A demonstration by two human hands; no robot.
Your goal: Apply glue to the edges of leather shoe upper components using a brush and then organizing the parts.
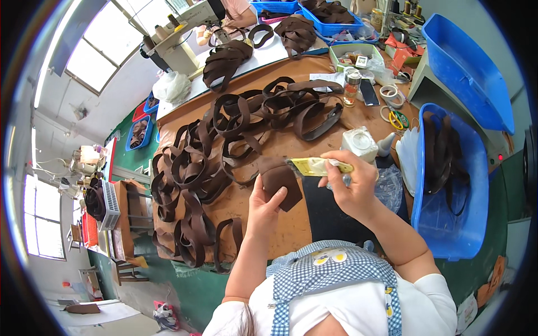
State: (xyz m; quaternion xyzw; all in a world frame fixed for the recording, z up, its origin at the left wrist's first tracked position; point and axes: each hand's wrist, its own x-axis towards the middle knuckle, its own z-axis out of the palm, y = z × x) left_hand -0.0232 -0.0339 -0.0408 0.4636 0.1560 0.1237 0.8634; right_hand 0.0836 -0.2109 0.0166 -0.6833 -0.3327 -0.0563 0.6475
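**Brush on leather piece, crowded bench**

Left bench edge crowded: brown leather strap loops (190,173) piled in overlapping rings, some hanging over the near-left edge. Loops are flat, matte, dark brown, stiff enough to hold shape. Bare tan worktop (288,229) shows only in a narrow patch in front of the person, between the loops and a dark mat (325,215).

Left hand (262,206) pinches the lower edge of a dark brown leather piece (280,182), held up just above the worktop; piece is flat, roughly rectangular, tilted, matte surface facing up. Right hand (350,187) is closed around a yellowish-handled brush (316,166), bristle end touching the piece's upper right edge. Hands close, not touching each other.

Just behind the right hand: white plastic tub (360,141) and a crumpled clear bag (389,187). Further back, a glass jar (351,87).

Right edge: blue plastic bin (448,224) holding more brown straps, hard against the bench, little free room there.
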